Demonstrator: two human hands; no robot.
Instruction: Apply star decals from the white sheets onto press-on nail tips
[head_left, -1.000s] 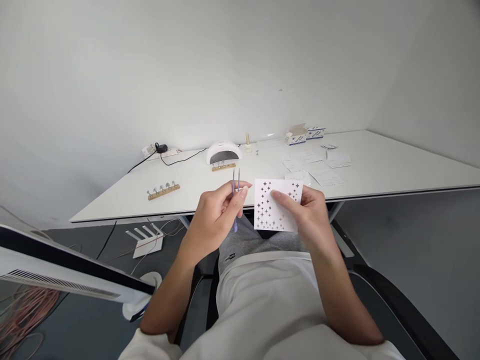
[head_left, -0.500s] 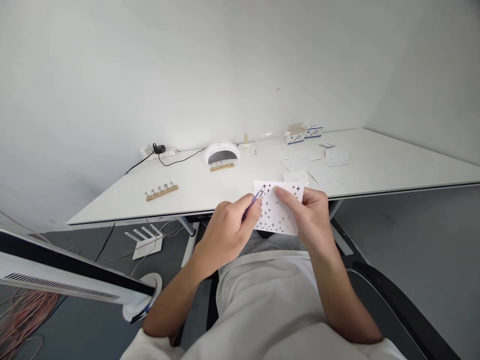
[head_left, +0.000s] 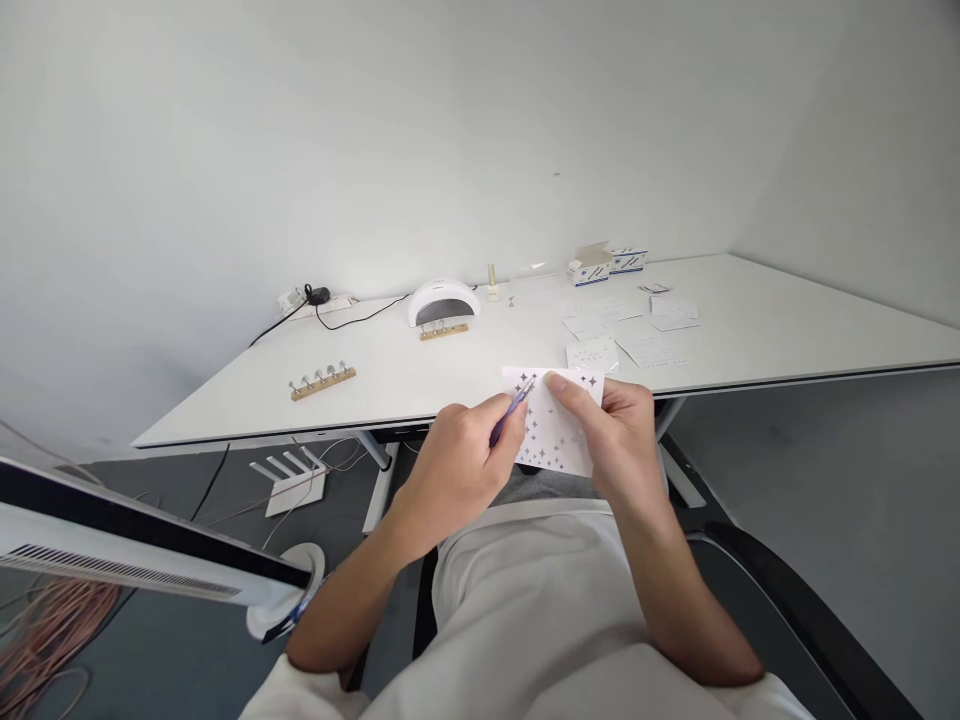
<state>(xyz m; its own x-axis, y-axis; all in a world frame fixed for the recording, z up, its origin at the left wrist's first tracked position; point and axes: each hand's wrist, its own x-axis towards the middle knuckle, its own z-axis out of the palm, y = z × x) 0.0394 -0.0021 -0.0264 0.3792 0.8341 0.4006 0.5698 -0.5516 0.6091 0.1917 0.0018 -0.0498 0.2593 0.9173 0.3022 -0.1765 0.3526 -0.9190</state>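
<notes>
Sheet (head_left: 561,428), white with small dark-grey 4-pointed stars (head_left: 592,381)

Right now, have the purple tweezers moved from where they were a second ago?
Yes, to the right: the purple tweezers were below the white lamp in the picture; now they're past its right end, tips over the star sheet.

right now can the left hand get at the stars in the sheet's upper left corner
Likely yes: the left hand holds tweezers with tips over the sheet by those stars, and the right hand grips the opposite side, clear of that corner.
</notes>
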